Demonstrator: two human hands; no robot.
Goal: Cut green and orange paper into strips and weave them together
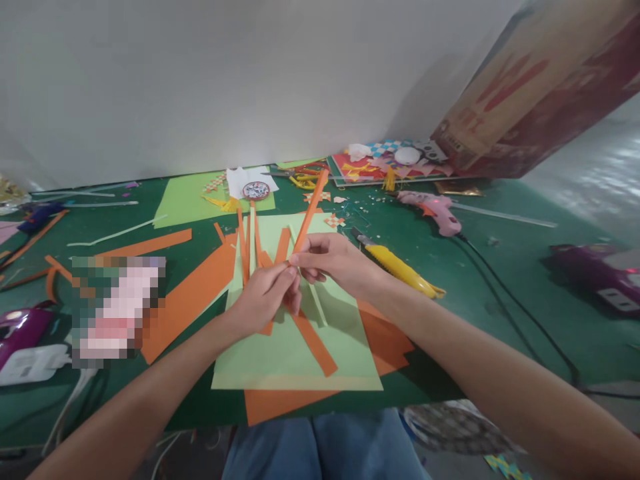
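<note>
My left hand (pixel 265 293) and my right hand (pixel 335 261) meet above a pale green sheet (pixel 295 363). An orange paper strip (pixel 313 210) rises from my right hand's pinched fingers, tilted up and to the right. The fingers of my left hand are closed at the strip's lower end, touching my right fingertips. Beneath the hands, another orange strip (pixel 317 347) and a thin pale green strip (pixel 316 300) lie on the sheet. More orange strips (pixel 241 240) stick out beyond my left hand.
A yellow cutter (pixel 400 268) and a pink glue gun (pixel 435 208) lie to the right. Orange sheets (pixel 193 293) are at the left, near a blurred-out device (pixel 117 310). A round patterned piece (pixel 256 191) and a red board (pixel 357 172) with scraps are at the back.
</note>
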